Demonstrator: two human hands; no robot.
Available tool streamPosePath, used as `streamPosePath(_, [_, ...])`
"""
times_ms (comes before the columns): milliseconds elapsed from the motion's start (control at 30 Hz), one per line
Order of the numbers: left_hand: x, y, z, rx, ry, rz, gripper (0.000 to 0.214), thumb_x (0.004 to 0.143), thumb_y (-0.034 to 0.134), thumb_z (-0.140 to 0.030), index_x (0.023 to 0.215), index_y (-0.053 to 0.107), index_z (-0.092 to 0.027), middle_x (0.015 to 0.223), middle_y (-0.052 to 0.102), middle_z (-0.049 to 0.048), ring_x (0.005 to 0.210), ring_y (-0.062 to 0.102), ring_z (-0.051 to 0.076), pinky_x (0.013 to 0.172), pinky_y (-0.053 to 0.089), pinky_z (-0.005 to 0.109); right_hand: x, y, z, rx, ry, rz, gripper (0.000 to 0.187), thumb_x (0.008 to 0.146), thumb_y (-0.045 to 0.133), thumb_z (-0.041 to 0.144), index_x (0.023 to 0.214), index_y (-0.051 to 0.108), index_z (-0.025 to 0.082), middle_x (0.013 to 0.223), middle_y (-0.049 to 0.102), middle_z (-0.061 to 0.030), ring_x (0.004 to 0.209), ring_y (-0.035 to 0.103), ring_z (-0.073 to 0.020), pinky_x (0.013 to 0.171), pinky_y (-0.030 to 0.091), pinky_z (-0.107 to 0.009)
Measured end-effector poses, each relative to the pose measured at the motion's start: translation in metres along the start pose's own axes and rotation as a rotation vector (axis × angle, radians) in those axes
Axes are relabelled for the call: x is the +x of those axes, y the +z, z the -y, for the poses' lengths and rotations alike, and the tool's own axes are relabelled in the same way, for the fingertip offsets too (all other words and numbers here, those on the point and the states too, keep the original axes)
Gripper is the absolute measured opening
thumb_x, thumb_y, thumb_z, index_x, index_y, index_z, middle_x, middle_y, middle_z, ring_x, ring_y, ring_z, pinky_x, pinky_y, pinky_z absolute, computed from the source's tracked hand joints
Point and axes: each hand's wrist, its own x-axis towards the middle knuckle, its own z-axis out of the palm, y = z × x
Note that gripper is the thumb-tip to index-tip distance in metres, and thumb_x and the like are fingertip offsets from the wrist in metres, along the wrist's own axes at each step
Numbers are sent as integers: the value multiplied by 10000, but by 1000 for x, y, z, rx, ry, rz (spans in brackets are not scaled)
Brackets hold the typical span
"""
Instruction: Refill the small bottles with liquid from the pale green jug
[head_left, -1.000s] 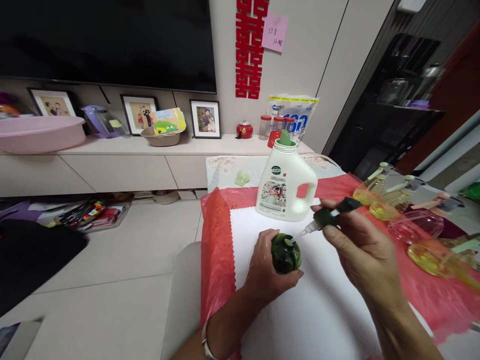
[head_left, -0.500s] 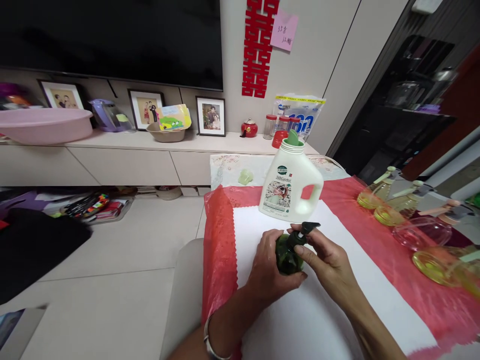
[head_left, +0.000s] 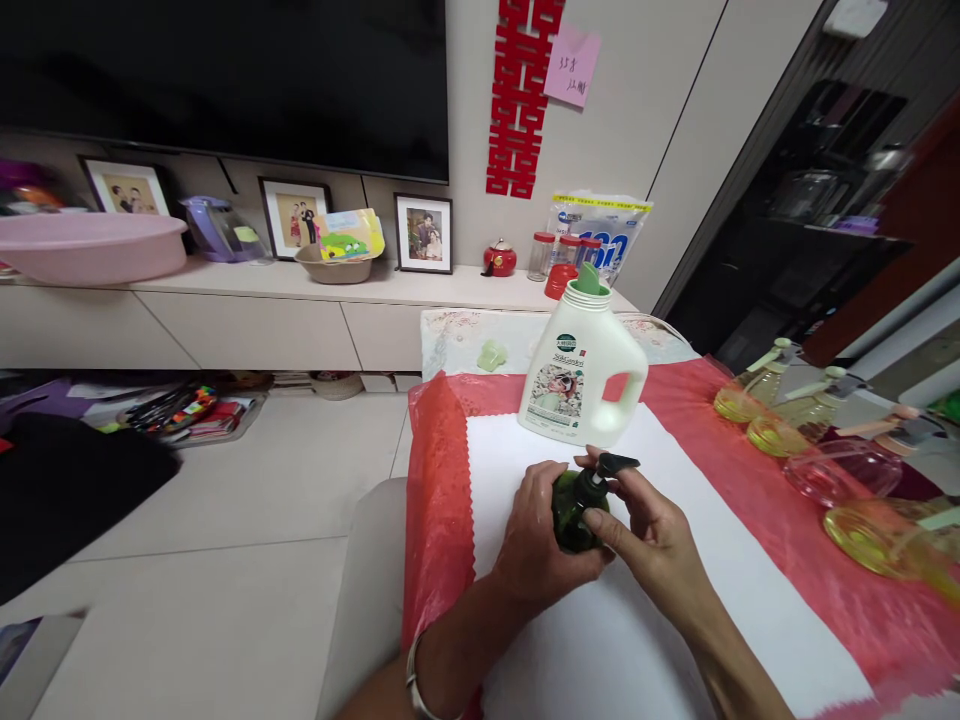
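A dark green pump bottle (head_left: 574,520) sits between my hands, over a white cloth (head_left: 720,570) with scalloped edges. My left hand (head_left: 534,545) is wrapped round the bottle's body from the left. At the bottle's neck, my right hand (head_left: 660,545) closes on the black pump top (head_left: 616,464), thumb in front and fingers behind. The pump's spout points to the right. Just beyond the hands stands a pale green detergent jug (head_left: 551,345), uncapped, with a green pouring spout in its mouth. A light green cap-like piece (head_left: 492,355) lies behind it to the left.
Red plastic sheeting (head_left: 441,490) covers the table under the cloth. Along the right side lie several pump bottles, yellow ones (head_left: 862,530) and a pink one (head_left: 844,468). Behind is a low cabinet with a pink basin (head_left: 90,250), framed photos and jars.
My right fingers have shifted slightly about the pump top, and the spout has turned and dipped a little. The left hand keeps its hold on the bottle.
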Motion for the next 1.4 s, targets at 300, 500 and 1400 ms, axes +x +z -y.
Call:
streamPosePath(300, [2,-5,-3,-10,-74,63,783,597,767,-110,1285,419,-250,1218,540,90,1141,582,299,965,529,516,-3,11,0,329,160,-66,660,922,714,469,1485,429,276,1329,549,-40,1254,517,-175,1094,444,-310])
streamPosePath(500, [4,-8,-8,1,-67,64,676,667,726,-151,1279,450,-231,1203,562,100,1122,613,298,949,546,517,2,16,-1,340,181,-118,858,789,820,393,1522,396,255,1273,560,-49,1185,539,-197,1056,446,-321])
streamPosePath(1400, [2,-5,-4,-32,-84,63,792,563,770,-107,1268,439,-254,1184,547,68,1119,587,289,957,527,510,2,5,-2,307,101,-44,816,913,732,402,1577,275,275,1209,572,-46,1200,528,-198,1067,417,-371])
